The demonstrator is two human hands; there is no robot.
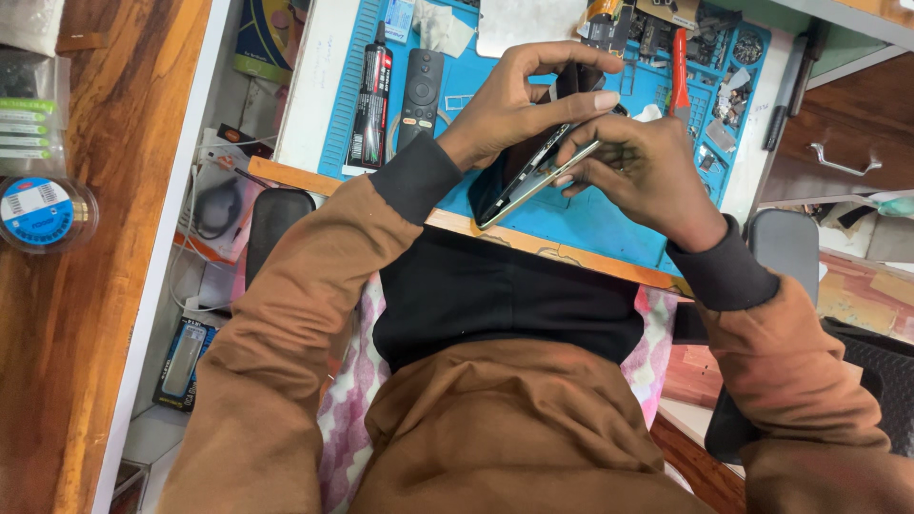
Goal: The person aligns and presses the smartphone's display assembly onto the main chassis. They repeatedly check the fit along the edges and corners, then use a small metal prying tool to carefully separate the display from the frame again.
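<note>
A smartphone [522, 181] with a silver frame is held tilted above the blue work mat [590, 224]. My left hand [519, 100] grips its upper part, thumb and fingers curled over the dark screen panel, which looks lifted from the frame. Gripping the phone's right edge from the other side, my right hand [638, 167] presses its fingertips against the frame. Both hands wear brown sleeves with dark cuffs.
On the mat lie a black glue tube [372, 100], a black remote control [420, 93], a red-handled tool [680, 81] and several small parts. A tape roll [38, 211] sits on the wooden surface at left. A drawer handle [843, 164] is at right.
</note>
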